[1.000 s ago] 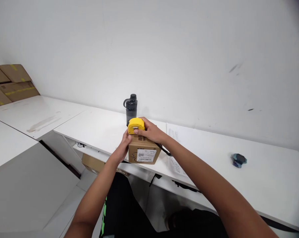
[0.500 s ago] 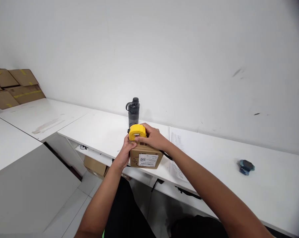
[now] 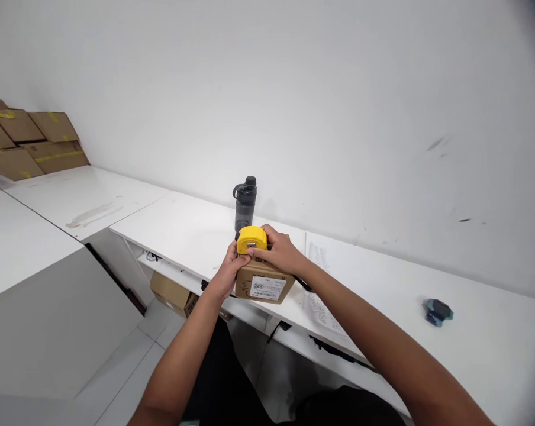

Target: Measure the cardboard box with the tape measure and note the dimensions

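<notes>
A yellow tape measure (image 3: pixel 251 238) stands upright on top of a small brown cardboard box (image 3: pixel 245 289), which carries a white printed label (image 3: pixel 268 288) and handwritten marks. My right hand (image 3: pixel 281 253) is closed around the right side of the tape measure, its thumb across the lower front. At the box's upper left corner, my left hand (image 3: pixel 226 273) is closed on the edge, thumb lying just under the tape measure's front end. Whether the left fingertips also touch the tape's tip is hidden. A dark bottle (image 3: pixel 245 204) with a carry loop stands right behind.
The box rests near the front edge of a white desk (image 3: pixel 183 228). Written paper sheets (image 3: pixel 323 307) lie under my right forearm. A small dark blue-green object (image 3: pixel 438 312) sits farther right. Stacked cartons (image 3: pixel 50 142) stand far left; another carton (image 3: pixel 172 293) is below the desk.
The view has shifted slightly, so the desk things sit a little differently in the picture. Both hands keep their places on the box and the tape measure.
</notes>
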Demonstrator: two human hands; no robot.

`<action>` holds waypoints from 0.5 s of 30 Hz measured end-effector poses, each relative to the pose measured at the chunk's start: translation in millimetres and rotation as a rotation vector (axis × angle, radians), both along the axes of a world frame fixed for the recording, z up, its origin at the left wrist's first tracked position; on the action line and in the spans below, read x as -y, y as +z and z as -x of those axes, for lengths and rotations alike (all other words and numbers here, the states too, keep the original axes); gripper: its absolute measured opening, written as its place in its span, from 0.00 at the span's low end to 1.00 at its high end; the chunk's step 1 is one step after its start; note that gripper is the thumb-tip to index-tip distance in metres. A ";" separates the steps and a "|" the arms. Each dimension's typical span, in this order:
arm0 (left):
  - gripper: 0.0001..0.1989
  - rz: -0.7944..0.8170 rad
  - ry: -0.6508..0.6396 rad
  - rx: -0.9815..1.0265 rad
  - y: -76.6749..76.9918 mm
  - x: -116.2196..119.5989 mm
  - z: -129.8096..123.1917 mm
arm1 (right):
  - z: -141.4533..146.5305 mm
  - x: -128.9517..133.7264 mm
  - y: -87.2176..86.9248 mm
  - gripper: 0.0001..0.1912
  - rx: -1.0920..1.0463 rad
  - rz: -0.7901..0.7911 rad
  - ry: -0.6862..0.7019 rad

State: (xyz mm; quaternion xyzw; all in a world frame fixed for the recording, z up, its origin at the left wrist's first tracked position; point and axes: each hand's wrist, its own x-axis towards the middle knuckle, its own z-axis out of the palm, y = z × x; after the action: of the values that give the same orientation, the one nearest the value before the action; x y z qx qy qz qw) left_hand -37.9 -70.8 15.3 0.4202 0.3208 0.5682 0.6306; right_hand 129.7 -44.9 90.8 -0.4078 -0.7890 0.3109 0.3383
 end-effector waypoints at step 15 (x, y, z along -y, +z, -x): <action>0.40 -0.021 -0.022 0.030 -2.2 2.6 2.6 | -1.9 2.4 -0.6 0.22 0.069 -0.031 -0.036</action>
State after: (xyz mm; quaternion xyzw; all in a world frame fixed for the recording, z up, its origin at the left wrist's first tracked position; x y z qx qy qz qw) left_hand -40.5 -73.4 13.1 0.4215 0.3007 0.5709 0.6372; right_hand 131.5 -47.3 90.2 -0.4272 -0.7975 0.2780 0.3228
